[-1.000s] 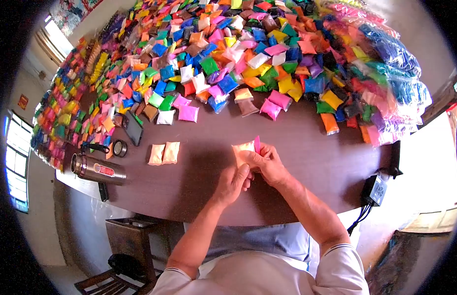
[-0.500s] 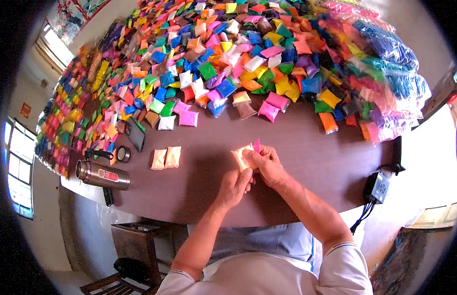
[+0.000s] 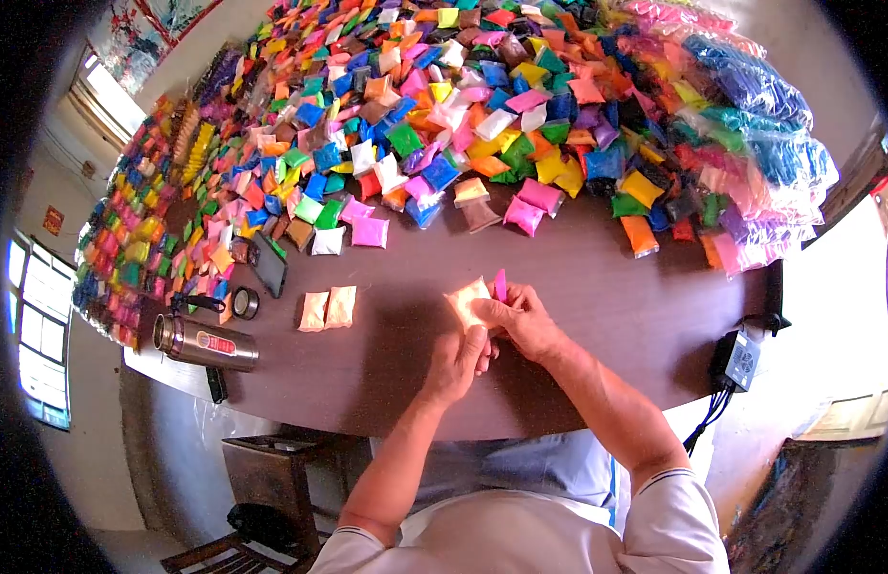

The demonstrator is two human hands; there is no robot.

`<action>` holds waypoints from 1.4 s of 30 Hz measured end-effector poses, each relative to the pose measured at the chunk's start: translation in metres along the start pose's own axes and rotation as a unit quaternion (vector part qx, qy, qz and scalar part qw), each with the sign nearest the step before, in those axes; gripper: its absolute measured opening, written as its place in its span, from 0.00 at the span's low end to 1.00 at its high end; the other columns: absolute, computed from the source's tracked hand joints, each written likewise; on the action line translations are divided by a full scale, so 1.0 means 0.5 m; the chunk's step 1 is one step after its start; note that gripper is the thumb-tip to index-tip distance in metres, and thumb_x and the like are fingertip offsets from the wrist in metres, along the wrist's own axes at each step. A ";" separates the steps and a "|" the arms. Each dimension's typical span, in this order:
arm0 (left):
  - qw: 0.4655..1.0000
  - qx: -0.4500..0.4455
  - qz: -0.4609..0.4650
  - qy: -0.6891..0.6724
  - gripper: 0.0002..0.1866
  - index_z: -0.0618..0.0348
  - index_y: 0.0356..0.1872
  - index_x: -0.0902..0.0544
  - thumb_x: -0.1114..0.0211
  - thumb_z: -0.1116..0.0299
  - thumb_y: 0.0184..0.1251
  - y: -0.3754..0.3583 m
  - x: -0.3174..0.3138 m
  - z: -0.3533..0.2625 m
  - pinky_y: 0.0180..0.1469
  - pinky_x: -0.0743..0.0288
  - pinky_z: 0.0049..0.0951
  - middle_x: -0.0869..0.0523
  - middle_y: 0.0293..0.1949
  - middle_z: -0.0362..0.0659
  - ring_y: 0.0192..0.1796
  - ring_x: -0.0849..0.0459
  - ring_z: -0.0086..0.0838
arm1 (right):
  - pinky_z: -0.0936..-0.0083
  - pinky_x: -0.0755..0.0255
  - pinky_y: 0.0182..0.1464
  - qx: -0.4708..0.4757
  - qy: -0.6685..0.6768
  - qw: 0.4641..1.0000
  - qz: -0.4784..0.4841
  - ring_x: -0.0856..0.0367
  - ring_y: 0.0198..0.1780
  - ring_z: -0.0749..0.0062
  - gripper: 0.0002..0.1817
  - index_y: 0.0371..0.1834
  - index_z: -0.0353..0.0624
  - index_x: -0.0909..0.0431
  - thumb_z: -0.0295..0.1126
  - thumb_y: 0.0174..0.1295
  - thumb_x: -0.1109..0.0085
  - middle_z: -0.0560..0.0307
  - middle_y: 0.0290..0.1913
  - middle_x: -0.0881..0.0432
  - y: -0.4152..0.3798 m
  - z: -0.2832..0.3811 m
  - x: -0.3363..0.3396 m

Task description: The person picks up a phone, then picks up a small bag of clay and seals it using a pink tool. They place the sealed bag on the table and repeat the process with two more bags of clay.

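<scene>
A small peach-coloured packet (image 3: 466, 298) is held up between my two hands over the table. My left hand (image 3: 457, 365) is closed on its lower edge, thumb pointing up. My right hand (image 3: 526, 323) pinches its right side with the thumb across it. Out of the right hand's curled fingers sticks a small bright pink piece (image 3: 501, 285); what it belongs to is hidden. To the left, two similar peach packets, one (image 3: 313, 311) beside the other (image 3: 340, 306), lie flat on the brown table (image 3: 405, 277).
A big heap of colourful packets (image 3: 405, 139) covers the far side. Large clear bags (image 3: 750, 115) are piled at right. At left are a steel flask (image 3: 209, 342), its dark round lid (image 3: 244, 303) and a dark flat device (image 3: 270, 265). A black box with cables (image 3: 735, 362) hangs at the right edge.
The packet has shifted slightly left and more of its face shows above my thumbs. Both hands keep their hold. The whole view has moved a little.
</scene>
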State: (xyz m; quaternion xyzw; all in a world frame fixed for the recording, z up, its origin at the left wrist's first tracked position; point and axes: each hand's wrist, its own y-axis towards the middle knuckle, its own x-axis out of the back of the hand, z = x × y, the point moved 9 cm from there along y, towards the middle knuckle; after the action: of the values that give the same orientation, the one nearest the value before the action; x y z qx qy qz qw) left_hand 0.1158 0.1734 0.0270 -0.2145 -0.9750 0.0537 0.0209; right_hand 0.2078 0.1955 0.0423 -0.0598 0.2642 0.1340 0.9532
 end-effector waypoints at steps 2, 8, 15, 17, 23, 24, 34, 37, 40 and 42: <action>1.000 0.004 0.001 0.012 0.25 0.56 0.27 0.28 0.52 0.44 0.74 -0.001 -0.002 0.001 0.24 0.31 0.18 0.20 0.25 0.41 0.23 0.26 0.17 | 0.80 0.29 0.15 -0.002 -0.001 1.000 0.018 0.21 0.17 0.72 0.11 0.34 0.35 0.25 0.33 0.68 0.48 0.54 0.23 0.19 -0.003 0.000 -0.002; 0.999 0.018 -0.005 -0.036 0.26 0.56 0.25 0.28 0.53 0.44 0.74 0.000 0.005 0.012 0.25 0.32 0.18 0.20 0.25 0.40 0.23 0.27 0.17 | 0.81 0.28 0.21 -0.053 0.161 0.985 0.018 0.20 0.22 0.73 0.11 0.37 0.36 0.23 0.35 0.67 0.45 0.53 0.27 0.18 -0.005 0.003 0.004; 0.999 -0.010 0.010 0.035 0.26 0.57 0.25 0.27 0.53 0.44 0.74 -0.005 -0.006 0.000 0.25 0.33 0.18 0.22 0.24 0.39 0.24 0.28 0.17 | 0.80 0.28 0.16 -0.032 -0.033 0.998 0.039 0.19 0.17 0.67 0.13 0.33 0.31 0.25 0.33 0.68 0.46 0.50 0.22 0.18 -0.005 0.001 -0.012; 0.999 -0.005 0.009 0.046 0.26 0.57 0.25 0.26 0.53 0.44 0.74 -0.005 -0.006 0.006 0.25 0.33 0.18 0.22 0.24 0.39 0.24 0.28 0.17 | 0.80 0.28 0.15 -0.026 -0.043 0.998 0.040 0.19 0.17 0.67 0.12 0.33 0.31 0.25 0.32 0.67 0.46 0.50 0.21 0.18 -0.005 0.000 -0.010; 1.000 0.012 0.005 0.019 0.26 0.58 0.25 0.26 0.52 0.45 0.74 -0.005 -0.001 0.014 0.25 0.33 0.19 0.22 0.24 0.38 0.23 0.27 0.17 | 0.81 0.29 0.16 -0.008 -0.037 0.999 0.017 0.20 0.17 0.70 0.14 0.30 0.34 0.22 0.36 0.67 0.43 0.52 0.20 0.19 -0.007 0.002 -0.006; 0.999 0.025 -0.004 -0.033 0.25 0.58 0.25 0.26 0.51 0.47 0.74 -0.006 0.003 0.019 0.24 0.34 0.19 0.22 0.23 0.38 0.23 0.27 0.17 | 0.81 0.29 0.16 -0.009 -0.026 0.999 0.023 0.20 0.17 0.70 0.14 0.32 0.33 0.22 0.35 0.67 0.45 0.52 0.20 0.19 -0.008 0.008 -0.014; 0.997 -0.010 0.001 0.080 0.27 0.57 0.24 0.27 0.52 0.43 0.73 -0.012 -0.009 0.001 0.26 0.33 0.20 0.22 0.22 0.39 0.25 0.26 0.19 | 0.82 0.29 0.15 0.013 -0.044 0.998 0.038 0.20 0.17 0.71 0.16 0.36 0.33 0.24 0.40 0.68 0.46 0.52 0.20 0.20 -0.005 -0.001 -0.011; 0.998 -0.006 -0.004 0.055 0.26 0.57 0.24 0.26 0.51 0.44 0.73 -0.010 -0.005 0.009 0.26 0.33 0.20 0.23 0.22 0.38 0.25 0.26 0.19 | 0.82 0.29 0.15 0.005 -0.024 0.999 0.046 0.21 0.16 0.72 0.15 0.35 0.34 0.24 0.38 0.67 0.45 0.53 0.19 0.20 -0.005 0.010 -0.021; 1.000 -0.004 -0.005 0.013 0.26 0.57 0.25 0.26 0.51 0.45 0.73 -0.009 -0.002 0.011 0.26 0.33 0.20 0.23 0.22 0.38 0.25 0.26 0.19 | 0.80 0.30 0.12 -0.010 0.037 0.999 0.011 0.21 0.14 0.71 0.14 0.34 0.33 0.26 0.35 0.69 0.48 0.52 0.18 0.21 -0.009 0.015 -0.027; 0.999 -0.012 -0.006 0.031 0.26 0.57 0.24 0.26 0.52 0.45 0.74 -0.008 -0.006 0.009 0.27 0.33 0.20 0.22 0.22 0.39 0.25 0.27 0.19 | 0.80 0.30 0.12 -0.010 0.010 1.000 0.012 0.21 0.14 0.71 0.13 0.35 0.33 0.26 0.35 0.68 0.48 0.52 0.18 0.21 -0.008 0.012 -0.025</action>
State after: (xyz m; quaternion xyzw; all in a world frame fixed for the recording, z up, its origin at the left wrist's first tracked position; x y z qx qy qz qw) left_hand 0.1164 0.1683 0.0228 -0.2102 -0.9758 0.0351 0.0488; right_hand 0.2014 0.1900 0.0539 -0.0672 0.2730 0.1477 0.9482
